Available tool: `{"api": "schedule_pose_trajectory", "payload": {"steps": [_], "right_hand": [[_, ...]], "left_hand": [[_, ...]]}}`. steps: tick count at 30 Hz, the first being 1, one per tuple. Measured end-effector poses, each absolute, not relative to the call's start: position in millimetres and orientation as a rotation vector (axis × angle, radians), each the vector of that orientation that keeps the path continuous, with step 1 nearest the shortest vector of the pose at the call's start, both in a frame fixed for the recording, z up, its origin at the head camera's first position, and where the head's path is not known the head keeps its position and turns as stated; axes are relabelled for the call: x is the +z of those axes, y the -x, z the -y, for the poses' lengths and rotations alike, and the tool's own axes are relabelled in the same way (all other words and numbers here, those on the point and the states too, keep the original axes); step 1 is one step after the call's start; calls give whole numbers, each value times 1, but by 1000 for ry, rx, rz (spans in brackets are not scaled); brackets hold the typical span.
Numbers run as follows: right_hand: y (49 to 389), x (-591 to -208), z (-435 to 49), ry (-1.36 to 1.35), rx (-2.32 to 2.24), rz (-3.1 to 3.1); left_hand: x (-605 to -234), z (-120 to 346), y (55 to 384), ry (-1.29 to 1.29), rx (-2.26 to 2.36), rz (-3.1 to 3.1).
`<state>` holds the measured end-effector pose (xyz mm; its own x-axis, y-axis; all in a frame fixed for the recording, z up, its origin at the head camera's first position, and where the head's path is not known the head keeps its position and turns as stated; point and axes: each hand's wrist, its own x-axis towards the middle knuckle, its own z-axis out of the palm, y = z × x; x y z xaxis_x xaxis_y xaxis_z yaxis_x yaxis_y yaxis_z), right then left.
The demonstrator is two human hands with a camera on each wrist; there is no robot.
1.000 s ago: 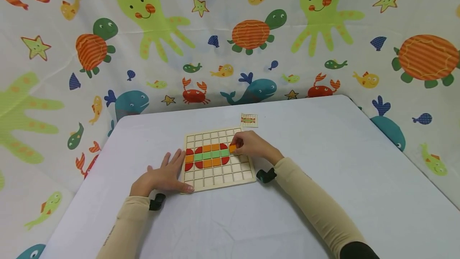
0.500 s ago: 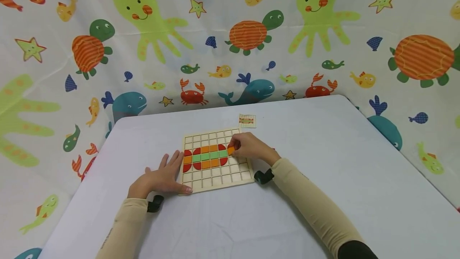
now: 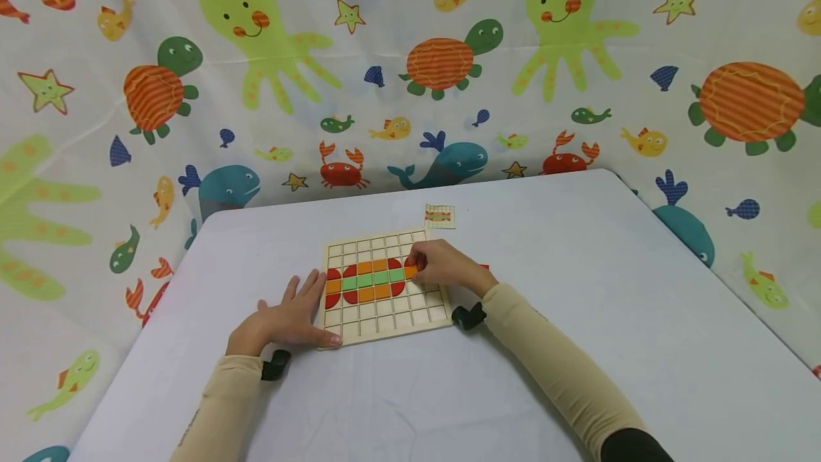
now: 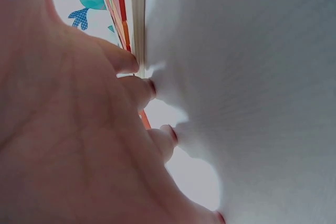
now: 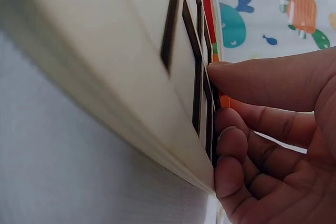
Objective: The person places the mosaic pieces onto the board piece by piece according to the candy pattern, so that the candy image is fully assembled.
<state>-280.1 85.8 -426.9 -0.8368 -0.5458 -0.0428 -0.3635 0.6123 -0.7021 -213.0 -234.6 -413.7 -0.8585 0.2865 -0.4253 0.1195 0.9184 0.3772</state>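
Note:
A pale wooden grid board [image 3: 385, 326] lies on the table, bearing red rounded pieces [image 3: 397, 289], orange squares [image 3: 365, 294] and a row of green squares [image 3: 364, 280]. My right hand [image 3: 447, 264] pinches an orange square tile [image 3: 410, 273] at the right end of the green row. In the right wrist view, the thumb and fingertips [image 5: 218, 72] are right at the board's surface, with a sliver of orange tile [image 5: 224, 101] between them. My left hand [image 3: 285, 316] rests spread along the board's left side, its thumb on the near left corner.
Behind the board lies a small pattern card [image 3: 440, 216] with a similar coloured design. A bit of red [image 3: 484, 267] shows on the table just past my right wrist. A curtain [image 3: 385, 41] printed with sea animals hangs behind the white table [image 3: 577, 234].
My right hand has shifted slightly toward me and lowered the orange tile to the end of the green row. My left hand stays on the board's edge. The head view has shifted slightly.

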Motion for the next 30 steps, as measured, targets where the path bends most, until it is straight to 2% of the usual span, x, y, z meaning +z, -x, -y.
{"api": "schedule_pose_trajectory", "payload": {"steps": [13,30], "right_hand": [[279,-424,-93,727,-1056,-2595],[271,-406,-126,627,-1181,-2604]], "left_hand": [[-415,235,214,-287,473,-2600],[-416,236,213,-284,460,-2596]]}}
